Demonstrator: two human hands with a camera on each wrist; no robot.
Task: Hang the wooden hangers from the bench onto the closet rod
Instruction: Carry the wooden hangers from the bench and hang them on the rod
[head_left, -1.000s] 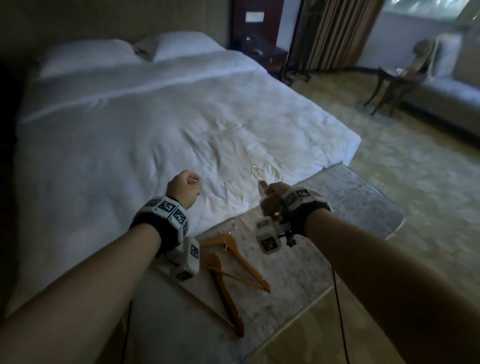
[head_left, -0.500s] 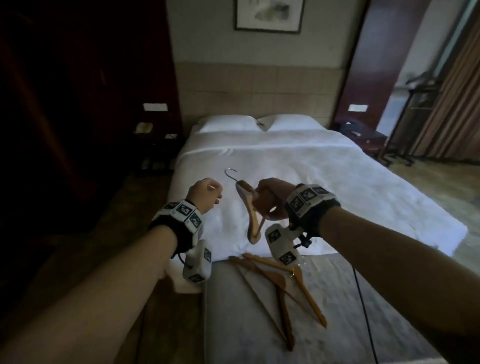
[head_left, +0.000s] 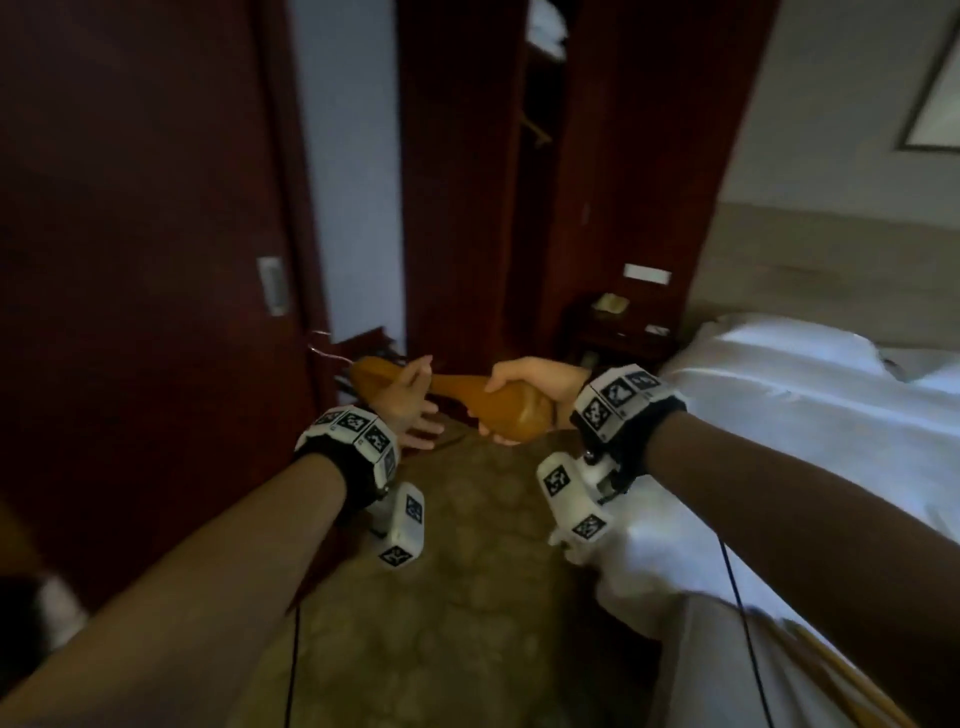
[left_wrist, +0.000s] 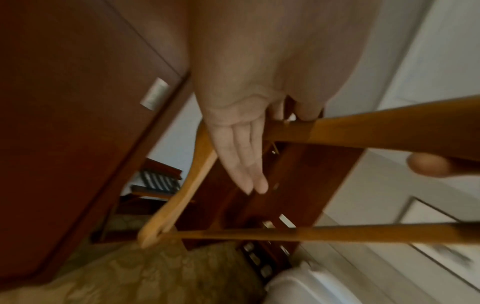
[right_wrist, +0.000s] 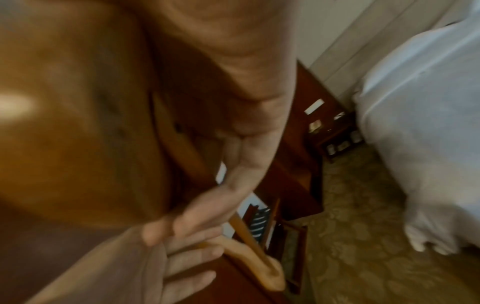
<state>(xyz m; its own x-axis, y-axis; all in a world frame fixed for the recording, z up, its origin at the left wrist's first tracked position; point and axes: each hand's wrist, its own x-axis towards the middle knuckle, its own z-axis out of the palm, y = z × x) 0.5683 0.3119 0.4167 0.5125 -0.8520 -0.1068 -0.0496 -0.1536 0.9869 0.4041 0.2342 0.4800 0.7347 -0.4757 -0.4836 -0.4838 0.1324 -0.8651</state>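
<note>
A wooden hanger lies level in front of me, its metal hook pointing left. My right hand grips its right arm end. My left hand lies at the neck of the hanger with straight fingers; in the left wrist view these fingers lie flat across the hanger and the thumb touches its top. The right wrist view shows the hanger as a close blur beside my right hand. Ahead stands the open closet, with one hanger hanging inside. More hangers lie on the bench at lower right.
Dark red wooden doors fill the left side. A nightstand stands right of the closet, next to the white bed. Patterned carpet runs from my feet to the closet.
The view has swung left from the bed to the closet. The hanger in my right hand has turned level, and my left hand has opened and come onto its neck.
</note>
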